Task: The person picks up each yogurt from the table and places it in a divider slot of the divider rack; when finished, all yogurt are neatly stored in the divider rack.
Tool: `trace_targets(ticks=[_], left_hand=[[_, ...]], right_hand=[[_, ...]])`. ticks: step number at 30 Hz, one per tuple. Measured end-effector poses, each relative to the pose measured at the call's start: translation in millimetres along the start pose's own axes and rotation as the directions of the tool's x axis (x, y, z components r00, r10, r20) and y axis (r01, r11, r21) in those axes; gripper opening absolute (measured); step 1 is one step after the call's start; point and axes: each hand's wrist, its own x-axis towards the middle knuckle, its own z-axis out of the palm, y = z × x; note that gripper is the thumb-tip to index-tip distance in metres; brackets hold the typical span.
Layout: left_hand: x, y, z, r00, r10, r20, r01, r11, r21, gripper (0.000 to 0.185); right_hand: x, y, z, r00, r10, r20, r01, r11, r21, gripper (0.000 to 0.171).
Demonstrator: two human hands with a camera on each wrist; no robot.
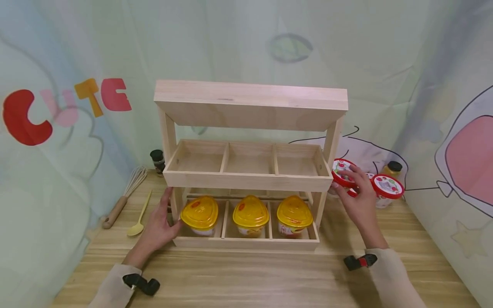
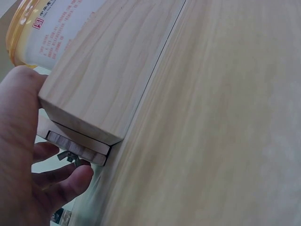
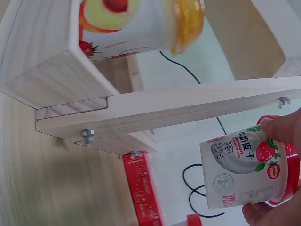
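A two-tier wooden rack (image 1: pixel 248 182) stands in the middle of the table. Its lower tier holds three tubs with yellow lids: a left tub (image 1: pixel 200 211), a middle tub (image 1: pixel 251 211) and a right tub (image 1: pixel 295 211), one per compartment. The three upper compartments hold nothing. My left hand (image 1: pixel 159 226) grips the lower left side of the rack, thumb at the tray edge and fingers by a wing nut (image 2: pixel 70 157). Beside the rack's right post, my right hand (image 1: pixel 360 199) holds a strawberry yogurt cup (image 3: pixel 244 165) with a red lid, tilted sideways in the right wrist view.
Another red-lidded cup (image 1: pixel 388 186) stands at the right, with a black-capped yellow bottle (image 1: pixel 393 169) behind it. A whisk (image 1: pixel 125 196), a yellow spoon (image 1: pixel 136 229) and a dark jar (image 1: pixel 157 159) are at the left. A patterned curtain (image 1: pixel 239 42) hangs behind.
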Motion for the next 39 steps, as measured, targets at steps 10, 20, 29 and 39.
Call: trace_targets(ticks=[10,20,29,39], left_hand=[[-0.2,1.3,0.2,1.0,-0.014,0.006,0.014,1.0,0.007,0.117],[-0.1,-0.3,1.2,1.0,0.003,-0.005,-0.004,1.0,-0.009,0.116],[0.5,-0.5,0.9,1.0,0.02,-0.019,-0.02,1.0,-0.008,0.116],[0.1,-1.3,1.1,1.0,0.021,-0.017,-0.02,1.0,0.006,0.115]], right_hand=[[1.1,-12.5,-22.4,1.0,-0.008,-0.012,0.008,1.0,-0.029,0.047],[3.1,-26.8,-36.8,0.999,-0.019,-0.028,0.019,1.0,-0.019,0.048],[8.5,-44.0,-50.9,0.999,0.014,-0.049,-0.015,1.0,-0.023,0.057],[11.9,-62.4,-64.1,0.997,-0.023,-0.068,0.024,0.999,0.022,0.058]])
